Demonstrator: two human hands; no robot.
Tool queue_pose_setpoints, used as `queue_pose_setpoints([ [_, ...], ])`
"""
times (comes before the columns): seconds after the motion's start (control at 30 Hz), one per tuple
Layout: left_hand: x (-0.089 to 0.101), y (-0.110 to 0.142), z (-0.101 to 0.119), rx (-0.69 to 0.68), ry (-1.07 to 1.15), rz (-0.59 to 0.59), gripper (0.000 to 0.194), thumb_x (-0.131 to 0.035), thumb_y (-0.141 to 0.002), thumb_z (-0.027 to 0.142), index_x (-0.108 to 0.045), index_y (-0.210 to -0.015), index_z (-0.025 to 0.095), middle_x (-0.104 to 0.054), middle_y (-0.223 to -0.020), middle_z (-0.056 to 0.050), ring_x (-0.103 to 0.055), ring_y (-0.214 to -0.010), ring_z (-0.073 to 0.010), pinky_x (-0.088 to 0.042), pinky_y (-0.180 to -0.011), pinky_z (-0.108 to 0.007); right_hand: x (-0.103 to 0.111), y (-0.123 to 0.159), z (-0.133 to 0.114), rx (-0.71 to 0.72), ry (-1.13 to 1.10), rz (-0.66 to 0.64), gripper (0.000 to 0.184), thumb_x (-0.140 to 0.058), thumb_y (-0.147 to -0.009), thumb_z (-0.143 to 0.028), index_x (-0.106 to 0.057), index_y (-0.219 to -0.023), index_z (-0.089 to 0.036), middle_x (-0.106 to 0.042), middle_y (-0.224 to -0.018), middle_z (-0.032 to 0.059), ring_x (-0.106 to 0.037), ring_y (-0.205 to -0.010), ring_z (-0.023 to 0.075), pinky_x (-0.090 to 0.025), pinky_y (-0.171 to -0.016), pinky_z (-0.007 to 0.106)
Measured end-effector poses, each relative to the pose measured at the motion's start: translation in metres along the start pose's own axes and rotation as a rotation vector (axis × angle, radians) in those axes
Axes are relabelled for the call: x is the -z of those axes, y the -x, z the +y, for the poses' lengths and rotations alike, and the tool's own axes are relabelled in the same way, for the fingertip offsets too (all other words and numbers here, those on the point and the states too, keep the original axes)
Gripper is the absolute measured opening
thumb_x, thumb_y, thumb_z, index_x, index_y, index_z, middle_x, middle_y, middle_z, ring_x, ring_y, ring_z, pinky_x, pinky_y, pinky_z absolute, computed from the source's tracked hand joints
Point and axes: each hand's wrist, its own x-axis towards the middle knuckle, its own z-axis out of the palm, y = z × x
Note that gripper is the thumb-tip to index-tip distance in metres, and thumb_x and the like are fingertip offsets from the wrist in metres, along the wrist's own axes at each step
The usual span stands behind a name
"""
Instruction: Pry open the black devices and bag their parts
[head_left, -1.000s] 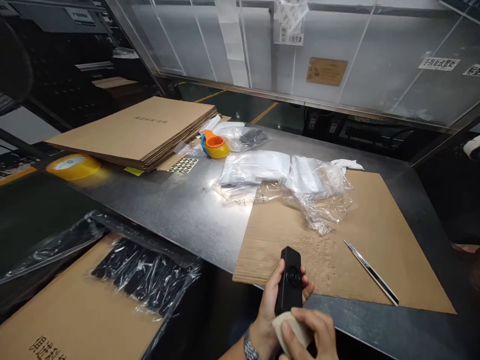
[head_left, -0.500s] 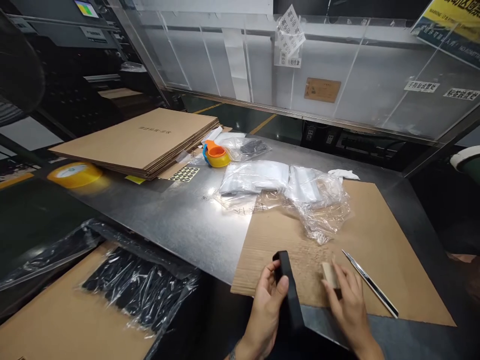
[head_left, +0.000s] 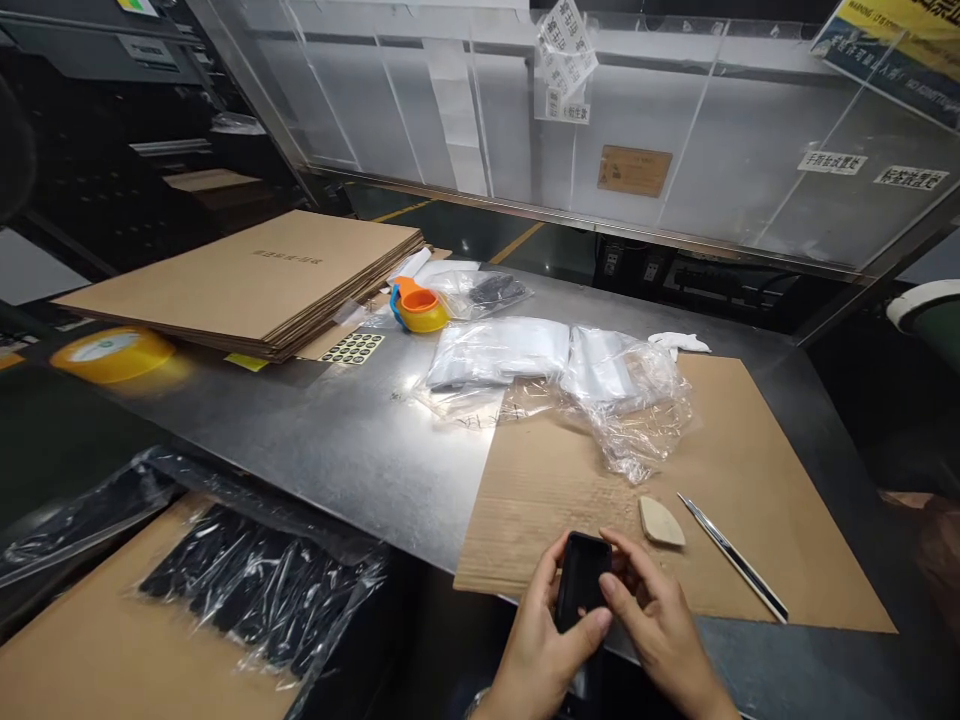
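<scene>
Low at the front edge of the table I hold a slim black rectangular case (head_left: 583, 575) with a raised rim, tilted so its hollow inner side faces me. My left hand (head_left: 544, 635) wraps its left side, the thumb lying across the front. On the right edge, the fingers and thumb of my right hand (head_left: 652, 620) grip the case too. Just beyond my right hand a tan quarter-round pad (head_left: 661, 523) lies on the cardboard sheet (head_left: 780, 520). A slim cutter knife (head_left: 731, 555) rests to the right of the pad.
Clear plastic bags with white sheets (head_left: 502, 350) lie across the cardboard's far edge. An orange-and-yellow tape dispenser (head_left: 420, 305) stands behind them. Left are stacked cardboard sheets (head_left: 247, 270), a yellow tape roll (head_left: 112, 355) and, lower, plastic-wrapped black items (head_left: 262, 575) in a box.
My right hand has put the tan pad down on the cardboard and moved left onto the black case. My left hand has turned the case toward me. The view has shifted slightly.
</scene>
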Motion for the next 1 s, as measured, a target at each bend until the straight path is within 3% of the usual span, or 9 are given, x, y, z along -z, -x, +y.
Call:
queue_pose_setpoints([
  [0.1, 0.004, 0.001, 0.001, 0.061, 0.132, -0.06, 0.061, -0.072, -0.069, 0.026, -0.048, -0.125, 0.021, -0.057, -0.124, -0.011, -0.047, -0.119, -0.027, -0.031, -0.103, -0.038, -0.002, -0.001, 0.0, -0.02, -0.117, 0.063, 0.035, -0.054, -0.086, -0.038, -0.053, -0.116, -0.02, -0.064, -0.104, 0.0075, -0.061, -0.096, 0.0194, -0.052, -0.076, 0.027],
  [0.23, 0.004, 0.001, -0.002, 0.285, 0.352, -0.057, 0.047, -0.065, -0.076, 0.028, -0.052, -0.122, 0.026, -0.06, -0.121, -0.007, -0.053, -0.114, -0.0231, -0.035, -0.101, -0.035, -0.004, 0.003, 0.003, -0.049, -0.069, 0.109, 0.039, -0.053, -0.085, -0.039, -0.055, -0.118, -0.018, -0.067, -0.098, 0.0076, -0.063, -0.084, 0.0179, -0.052, -0.07, 0.027],
  [0.33, 0.004, 0.0, -0.004, 0.522, 0.35, -0.11, 0.042, -0.056, -0.083, 0.036, -0.049, -0.122, 0.025, -0.069, -0.102, -0.01, -0.067, -0.087, -0.0233, -0.049, -0.076, -0.035, 0.001, 0.005, 0.005, -0.034, 0.063, 0.076, 0.04, -0.046, -0.089, -0.039, -0.053, -0.123, -0.018, -0.066, -0.106, 0.0093, -0.064, -0.088, 0.0189, -0.053, -0.074, 0.029],
  [0.43, 0.006, -0.002, -0.002, 0.65, 0.329, -0.192, 0.048, -0.045, -0.086, 0.049, -0.054, -0.115, 0.013, -0.071, -0.078, -0.014, -0.067, -0.06, -0.0214, -0.047, -0.053, -0.026, 0.025, 0.001, 0.017, 0.101, 0.354, 0.182, 0.037, -0.041, -0.092, -0.036, -0.055, -0.121, -0.02, -0.062, -0.114, 0.0091, -0.058, -0.103, 0.0213, -0.048, -0.086, 0.035],
  [0.57, 0.008, -0.009, 0.008, 0.608, 0.539, -0.147, 0.059, -0.037, -0.087, 0.053, -0.064, -0.098, 0.001, -0.069, -0.078, -0.014, -0.066, -0.065, -0.0185, -0.05, -0.062, -0.026, 0.08, -0.008, 0.05, 0.086, 0.936, 0.471, 0.043, -0.035, -0.09, -0.041, -0.057, -0.117, -0.014, -0.062, -0.102, 0.0152, -0.055, -0.094, 0.0289, -0.046, -0.081, 0.045],
  [0.67, 0.007, -0.014, 0.018, 0.549, 0.689, -0.028, 0.048, -0.041, -0.089, 0.045, -0.065, -0.093, 0.005, -0.069, -0.085, -0.011, -0.065, -0.071, -0.0182, -0.052, -0.07, -0.03, 0.11, -0.011, 0.074, -0.021, 1.157, 0.419, 0.039, -0.035, -0.088, -0.039, -0.061, -0.103, -0.013, -0.06, -0.089, 0.0158, -0.052, -0.083, 0.0304, -0.045, -0.073, 0.045],
  [0.83, 0.004, -0.02, 0.029, 0.498, 0.724, 0.161, 0.047, -0.039, -0.089, 0.045, -0.064, -0.088, 0.006, -0.066, -0.074, -0.008, -0.061, -0.062, -0.0138, -0.052, -0.061, -0.025, 0.118, -0.001, 0.08, -0.061, 1.096, 0.353, 0.026, -0.036, -0.086, -0.038, -0.053, -0.079, -0.02, -0.058, -0.075, 0.0103, -0.055, -0.073, 0.026, -0.045, -0.064, 0.038],
  [0.93, 0.006, -0.021, 0.027, 0.428, 0.669, 0.211, 0.05, -0.039, -0.088, 0.049, -0.064, -0.088, 0.005, -0.065, -0.071, -0.009, -0.06, -0.06, -0.0129, -0.05, -0.058, -0.023, 0.1, 0.013, 0.055, -0.134, 0.798, 0.305, 0.025, -0.04, -0.085, -0.043, -0.051, -0.091, -0.021, -0.061, -0.077, 0.0071, -0.059, -0.068, 0.0218, -0.047, -0.056, 0.03],
  [1.0, 0.007, -0.022, 0.025, 0.368, 0.653, 0.23, 0.051, -0.04, -0.087, 0.051, -0.065, -0.089, 0.006, -0.065, -0.071, -0.008, -0.06, -0.061, -0.0129, -0.05, -0.058, -0.022, 0.077, 0.024, 0.03, -0.102, 0.54, 0.203, 0.03, -0.042, -0.086, -0.044, -0.05, -0.104, -0.022, -0.063, -0.087, 0.0077, -0.061, -0.079, 0.0208, -0.049, -0.065, 0.027],
])
